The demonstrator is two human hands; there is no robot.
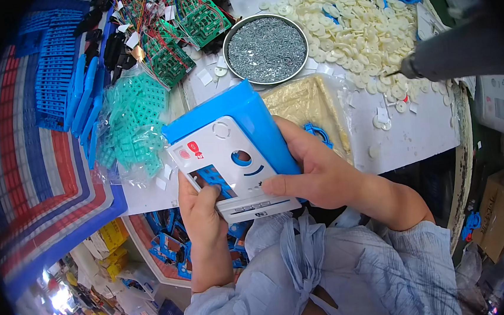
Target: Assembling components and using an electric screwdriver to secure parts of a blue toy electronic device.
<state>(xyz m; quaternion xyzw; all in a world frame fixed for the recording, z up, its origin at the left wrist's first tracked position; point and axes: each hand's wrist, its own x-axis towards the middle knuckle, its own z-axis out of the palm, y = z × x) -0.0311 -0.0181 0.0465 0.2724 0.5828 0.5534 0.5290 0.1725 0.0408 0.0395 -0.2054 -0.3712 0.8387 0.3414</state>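
White faceplate over blue casing, near edge of table: left hand gripping the faceplate's left side, right hand clamping both; I'd keep edges square, thumb pressure even.

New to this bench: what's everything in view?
Panel: one, white, in hands
Casing: one, blue, behind panel
Metal pieces: many, silvery, in dish
Circuit boards: several, green, top left
Discs: many, cream, upper right
Bagged parts: many, teal, left
Slatted parts: several, blue, upper left
Packet: one, gold, centre
Ring: one, blue, on packet
Pointed tool: one, grey, right
Striped sheet: one, multicoloured, left
Loose parts: many, blue, lower left
Left hand: one, bare, on panel
Right hand: one, bare, on panel
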